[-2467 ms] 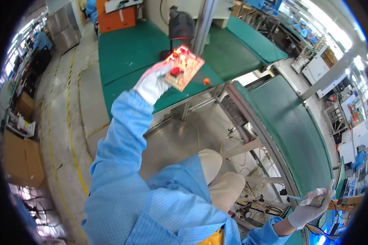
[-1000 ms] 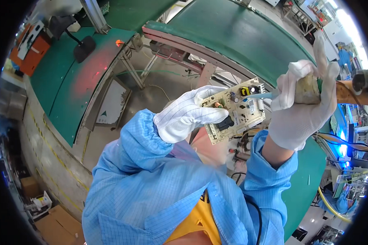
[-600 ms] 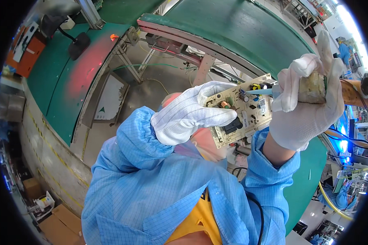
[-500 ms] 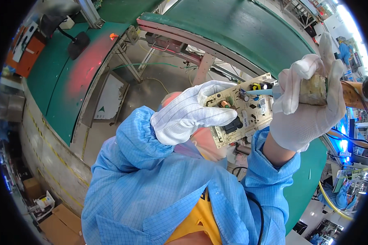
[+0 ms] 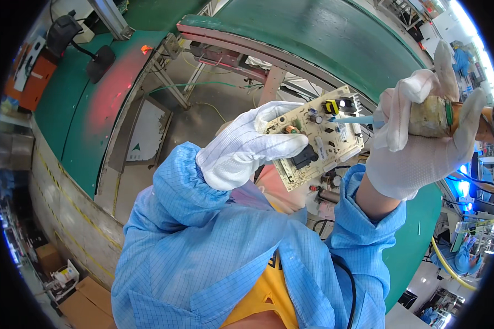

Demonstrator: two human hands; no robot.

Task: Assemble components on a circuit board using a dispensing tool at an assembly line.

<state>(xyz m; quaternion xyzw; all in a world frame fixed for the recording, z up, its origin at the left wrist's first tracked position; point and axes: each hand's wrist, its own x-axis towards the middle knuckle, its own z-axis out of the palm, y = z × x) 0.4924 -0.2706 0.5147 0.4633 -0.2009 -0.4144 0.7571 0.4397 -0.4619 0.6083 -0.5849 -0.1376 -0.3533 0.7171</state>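
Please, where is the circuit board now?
In the head view, the circuit board is right of centre, held by the left hand; a pale-blue tip beside the right hand reaches over its upper right part.

The circuit board (image 5: 324, 140) lies left of the right fingers (image 5: 396, 131).

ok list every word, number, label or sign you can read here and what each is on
Circuit board: fine print, too small to read.
White panel: dark green arrowhead sign; marks below it too small to read.
Yellow shirt: dark lettering, partly covered, cannot be read whole.
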